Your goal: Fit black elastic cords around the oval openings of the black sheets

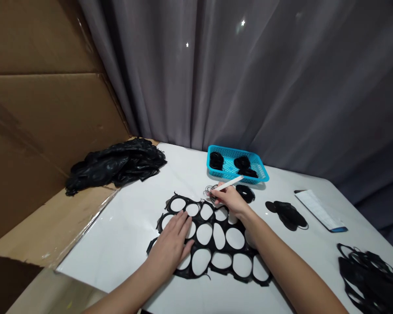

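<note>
A thin black sheet (212, 249) full of large round and oval holes lies flat on the white table. My left hand (172, 244) rests on its left part with fingers stretched out. In my right hand (228, 198) is a slim white pen-shaped tool (229, 183), pinched between thumb and fingers; its exact kind is unclear. The hand hovers or rests at the sheet's far edge, next to a small tangle of thin black rings (209, 190). Just right of the hand lies a coil of black rings (245, 193). My right forearm hides part of the sheet.
A blue plastic basket (237, 151) with black ring bundles stands at the back. Crumpled black sheets (116, 165) lie on cardboard at left. To the right are black discs (290, 216), a white paper on a blue-edged board (319, 210) and more holed black scraps (370, 281).
</note>
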Demonstrator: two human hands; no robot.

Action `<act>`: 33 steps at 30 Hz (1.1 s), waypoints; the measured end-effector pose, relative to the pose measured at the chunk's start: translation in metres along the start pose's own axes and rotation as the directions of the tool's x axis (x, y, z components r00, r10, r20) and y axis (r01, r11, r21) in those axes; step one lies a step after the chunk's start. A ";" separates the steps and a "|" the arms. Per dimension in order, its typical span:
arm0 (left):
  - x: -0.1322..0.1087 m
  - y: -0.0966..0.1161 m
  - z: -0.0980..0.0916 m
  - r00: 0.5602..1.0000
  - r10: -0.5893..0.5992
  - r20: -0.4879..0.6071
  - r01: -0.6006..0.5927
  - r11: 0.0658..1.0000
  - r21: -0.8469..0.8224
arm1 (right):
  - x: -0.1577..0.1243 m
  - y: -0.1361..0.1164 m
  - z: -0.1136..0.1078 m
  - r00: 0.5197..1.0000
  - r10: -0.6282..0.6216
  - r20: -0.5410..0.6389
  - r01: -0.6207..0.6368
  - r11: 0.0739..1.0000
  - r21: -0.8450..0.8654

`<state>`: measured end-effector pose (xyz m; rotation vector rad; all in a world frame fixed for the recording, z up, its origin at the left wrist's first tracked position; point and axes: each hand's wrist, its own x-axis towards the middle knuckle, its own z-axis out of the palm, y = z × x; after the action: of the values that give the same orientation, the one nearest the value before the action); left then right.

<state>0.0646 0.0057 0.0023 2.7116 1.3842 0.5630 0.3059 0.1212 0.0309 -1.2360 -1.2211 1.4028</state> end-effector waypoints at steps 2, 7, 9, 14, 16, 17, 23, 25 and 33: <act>-0.002 -0.005 -0.002 1.000 -0.007 0.010 0.007 1.000 0.014 | -0.007 0.003 0.015 0.995 0.053 0.081 -0.062 0.992 0.106; -0.003 -0.008 -0.002 1.000 -0.010 0.008 0.010 1.000 0.026 | -0.025 0.010 0.039 0.970 -0.004 0.245 0.014 0.999 -0.041; -0.002 -0.007 -0.001 1.000 -0.016 0.011 0.016 0.999 0.040 | -0.030 0.013 0.045 0.955 -0.064 0.289 0.128 0.970 -0.209; -0.002 -0.006 -0.001 1.000 -0.023 0.014 0.022 0.999 0.024 | -0.038 0.016 0.050 0.940 -0.125 0.318 0.251 0.883 -0.396; -0.002 -0.006 -0.002 1.000 -0.024 0.011 0.024 1.000 0.005 | -0.039 0.017 0.050 0.937 -0.141 0.319 0.274 0.864 -0.423; -0.002 -0.006 -0.002 1.000 -0.024 0.013 0.024 1.000 0.002 | -0.039 0.017 0.050 0.935 -0.153 0.319 0.288 0.855 -0.432; -0.003 -0.007 0.001 0.999 -0.028 0.016 0.027 0.999 0.019 | -0.039 0.022 0.051 0.927 -0.207 0.312 0.338 0.821 -0.460; -0.003 -0.007 0.002 1.000 -0.026 0.011 0.026 0.999 0.024 | -0.039 0.024 0.050 0.927 -0.217 0.307 0.345 0.818 -0.461; -0.002 -0.005 -0.002 0.998 -0.027 0.053 0.023 0.997 0.073 | -0.039 0.024 0.049 0.860 -0.335 0.385 0.497 0.721 -0.483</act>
<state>0.0590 0.0067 0.0025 2.7392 1.4512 0.4434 0.2617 0.0738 0.0129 -1.0483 -2.0833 0.8965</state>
